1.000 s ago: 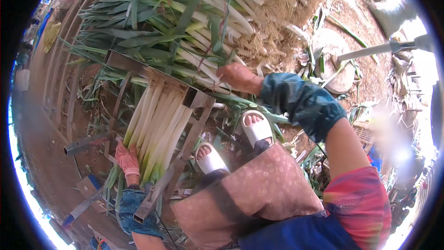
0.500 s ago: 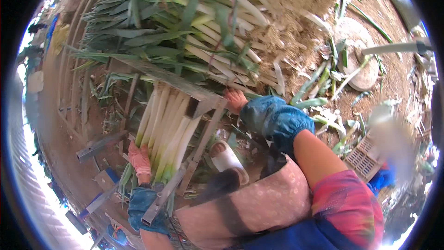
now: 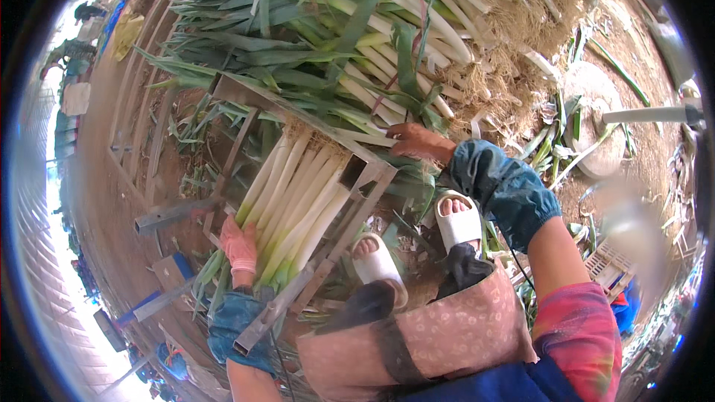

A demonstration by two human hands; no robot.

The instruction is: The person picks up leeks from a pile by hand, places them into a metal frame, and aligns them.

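Your left hand [image 3: 240, 249] on the left edge of a leek bundle [image 3: 298, 193], grip unclear, stalks white, greening toward you, roots farthest, inside a metal frame [image 3: 275, 309], your right hand [image 3: 418, 141] stretched forward, hold unclear, beside the leek pile [image 3: 246, 52].

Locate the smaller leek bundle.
Left of centre in the head view, the smaller leek bundle lies within the metal frame, the left hand against it.

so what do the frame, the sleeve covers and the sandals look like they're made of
Frame: metal, probably steel, dull grey; square tube ends show hollow.
Sleeve covers: thin sheet, perhaps plastic or coated cloth, teal; crinkles, slight sheen and gathered cuffs suggest it.
Sandals: likely moulded foam or rubber, smooth white; thick, plain straps hint at it.
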